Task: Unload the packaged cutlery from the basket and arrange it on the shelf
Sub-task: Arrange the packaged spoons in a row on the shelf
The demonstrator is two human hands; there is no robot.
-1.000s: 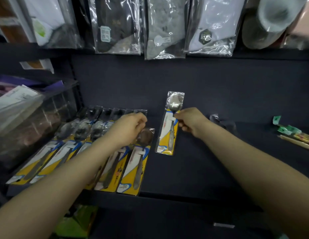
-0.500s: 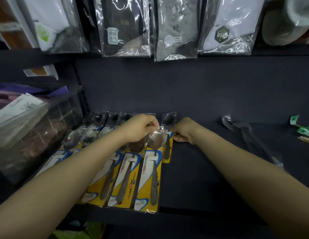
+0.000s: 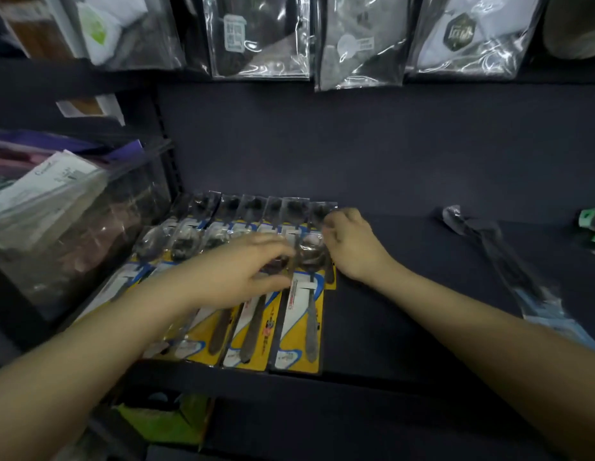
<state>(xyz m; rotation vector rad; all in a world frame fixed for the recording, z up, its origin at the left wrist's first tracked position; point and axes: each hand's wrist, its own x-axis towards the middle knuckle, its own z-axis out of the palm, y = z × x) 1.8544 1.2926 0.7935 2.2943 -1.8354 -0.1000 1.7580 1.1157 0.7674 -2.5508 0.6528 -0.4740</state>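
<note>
- Shelf (image 3: 405, 294): dark, flat board; packaged cutlery lies in two overlapping rows at its 9 o'clock end.
- Front row of spoon packs (image 3: 299, 327): yellow cards in clear film, handles toward 6 o'clock. Back row (image 3: 256, 211) tucked behind at 12 o'clock.
- Left hand (image 3: 242, 271): blurred, fingers loosely spread over the front row's bowls; I cannot tell if it pinches anything.
- Right hand (image 3: 351, 247): fingers curled on the edge of the end pack (image 3: 326, 214) at the back row's 3 o'clock side.
- Handling, my judgement: packs light, card stiff, film slippery; best taken by the card edges.
- Basket not in view. Loose clear packet (image 3: 508, 267) at 3 o'clock, contents unclear.
</note>
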